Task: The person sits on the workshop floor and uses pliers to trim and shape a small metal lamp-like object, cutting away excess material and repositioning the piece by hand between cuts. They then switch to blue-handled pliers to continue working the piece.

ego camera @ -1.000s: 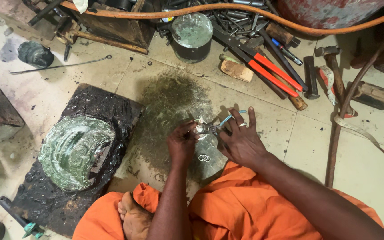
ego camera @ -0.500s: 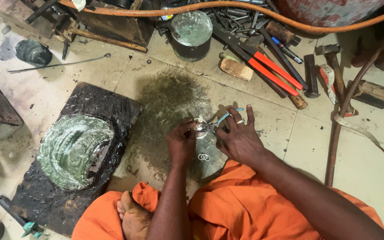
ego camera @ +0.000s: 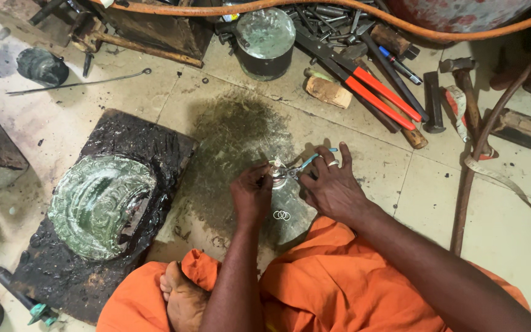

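Pinching a small metal piece (ego camera: 274, 165) in its clenched grip, the left hand (ego camera: 251, 195) is steadying it over the floor; the right hand (ego camera: 333, 184) is squeezing blue-handled pliers (ego camera: 299, 167) just right of it; keeping both wrists braced close is helping.

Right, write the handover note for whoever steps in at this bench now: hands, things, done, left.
Left hand: pinching a small metal piece at the top of the grey metal block.
Right hand: gripping blue-handled pliers, whose nose meets that piece.
Things: small wire rings lie loose on the block. The embossed round metal plate sits in black pitch on a board to the left, untouched. Red-handled cutters and a hammer lie beyond.
Done: a few rings are formed.
Left: the piece in the pliers is unfinished; its shape is too small to tell.
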`<state>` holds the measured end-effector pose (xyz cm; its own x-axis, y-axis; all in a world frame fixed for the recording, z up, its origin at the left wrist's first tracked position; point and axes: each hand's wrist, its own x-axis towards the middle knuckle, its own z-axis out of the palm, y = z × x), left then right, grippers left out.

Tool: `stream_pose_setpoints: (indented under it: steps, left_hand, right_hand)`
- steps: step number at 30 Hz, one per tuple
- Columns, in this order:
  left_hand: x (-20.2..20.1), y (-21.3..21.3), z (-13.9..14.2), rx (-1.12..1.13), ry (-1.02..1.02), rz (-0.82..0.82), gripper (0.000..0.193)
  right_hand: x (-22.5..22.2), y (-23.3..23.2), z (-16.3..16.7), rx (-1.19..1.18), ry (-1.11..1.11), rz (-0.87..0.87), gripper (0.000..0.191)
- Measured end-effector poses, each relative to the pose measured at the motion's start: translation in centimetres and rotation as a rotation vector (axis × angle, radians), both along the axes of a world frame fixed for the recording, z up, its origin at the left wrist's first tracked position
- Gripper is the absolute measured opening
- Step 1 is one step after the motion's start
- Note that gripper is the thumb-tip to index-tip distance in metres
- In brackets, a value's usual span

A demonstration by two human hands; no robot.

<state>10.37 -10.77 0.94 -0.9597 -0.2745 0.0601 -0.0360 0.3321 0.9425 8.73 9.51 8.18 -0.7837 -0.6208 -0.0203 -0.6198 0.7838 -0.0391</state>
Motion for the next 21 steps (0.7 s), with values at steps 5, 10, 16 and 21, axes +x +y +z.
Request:
stream_pose_setpoints:
  steps: [5, 10, 16, 21]
  left_hand:
    - [-0.2, -0.1, -0.1, 0.023, 0.015, 0.02, 0.02]
    - [-0.1, 0.0, 0.2, 0.067, 0.025, 0.018, 0.019]
    - [-0.2, 0.1, 0.5, 0.031, 0.026, 0.043, 0.015]
    - [-0.2, 0.1, 0.5, 0.026, 0.001, 0.055, 0.015]
  right_hand:
    - [-0.3, 0.1, 0.3, 0.03, -0.034, 0.006, 0.036]
    - [-0.4, 0.4, 1.7, -0.028, 0.035, 0.015, 0.04]
    - [-0.6, 0.7, 2.4, 0.011, -0.052, -0.023, 0.036]
    - [-0.4, 0.5, 2.2, -0.015, -0.035, -0.015, 0.04]
